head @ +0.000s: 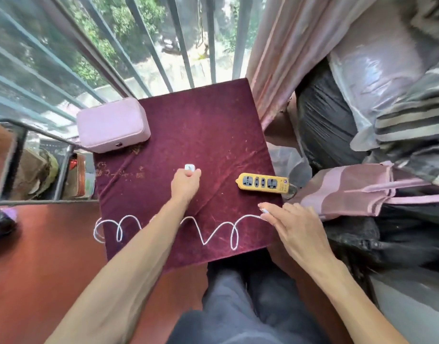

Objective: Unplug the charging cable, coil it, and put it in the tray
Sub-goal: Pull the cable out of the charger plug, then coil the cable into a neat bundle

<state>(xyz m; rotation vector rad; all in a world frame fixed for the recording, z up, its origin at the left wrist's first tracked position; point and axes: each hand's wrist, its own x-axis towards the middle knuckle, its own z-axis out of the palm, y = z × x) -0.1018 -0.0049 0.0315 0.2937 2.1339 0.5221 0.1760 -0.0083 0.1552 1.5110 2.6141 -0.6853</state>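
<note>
1. A closed pink case sits at the far left corner of the maroon-clothed table.
2. The white charging cable lies in loose loops along the near edge.
3. The left hand grips a white charger plug mid-table.
4. A yellow power strip lies to the right.
5. The right hand pinches the cable's right end.

Daylight is pouring through a barred window, greenery showing beyond. A pink curtain is hanging at right. A maroon-clothed table is standing on reddish floor; what may be a metal rack is sitting left.
</note>
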